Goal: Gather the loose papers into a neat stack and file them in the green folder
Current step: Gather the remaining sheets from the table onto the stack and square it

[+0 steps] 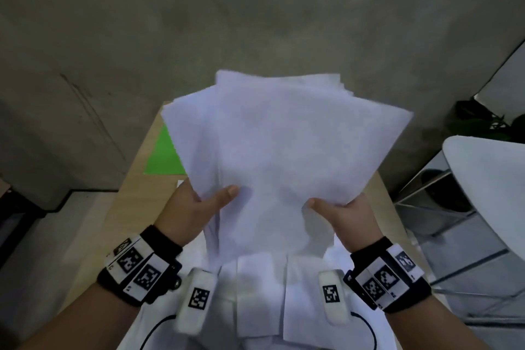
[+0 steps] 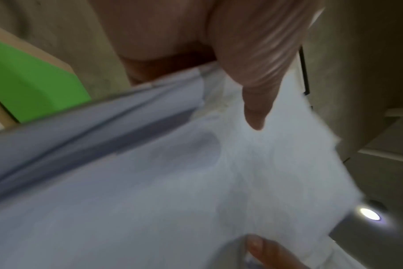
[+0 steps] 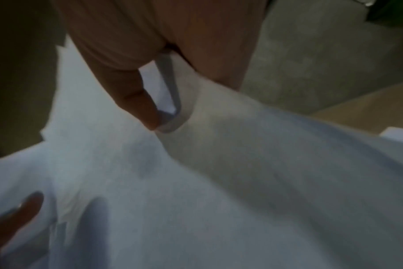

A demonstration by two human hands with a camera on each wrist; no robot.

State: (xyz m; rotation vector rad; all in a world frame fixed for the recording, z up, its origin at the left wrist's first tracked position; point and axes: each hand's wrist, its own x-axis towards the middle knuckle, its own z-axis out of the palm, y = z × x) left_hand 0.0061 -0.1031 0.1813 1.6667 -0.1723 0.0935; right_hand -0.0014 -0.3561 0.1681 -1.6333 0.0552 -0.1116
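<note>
A fanned, uneven bundle of white papers [image 1: 284, 148] is held up above the wooden table [image 1: 133, 190]. My left hand [image 1: 199, 202] grips its lower left edge, thumb on top. My right hand [image 1: 338, 213] grips the lower right edge the same way. In the left wrist view the papers [image 2: 196, 182] fill the picture under my thumb [image 2: 253, 102]. In the right wrist view the sheets [image 3: 219, 182] are pinched under my thumb [image 3: 136, 102]. The green folder [image 1: 163, 153] lies flat on the table at the far left, partly hidden behind the papers; the left wrist view shows it [image 2: 28, 81] too.
A white chair [image 1: 488, 185] stands to the right of the table. A plant [image 1: 483, 122] sits on the floor behind it. One more white sheet [image 1: 180, 183] peeks out on the table near my left hand. Grey floor surrounds the table.
</note>
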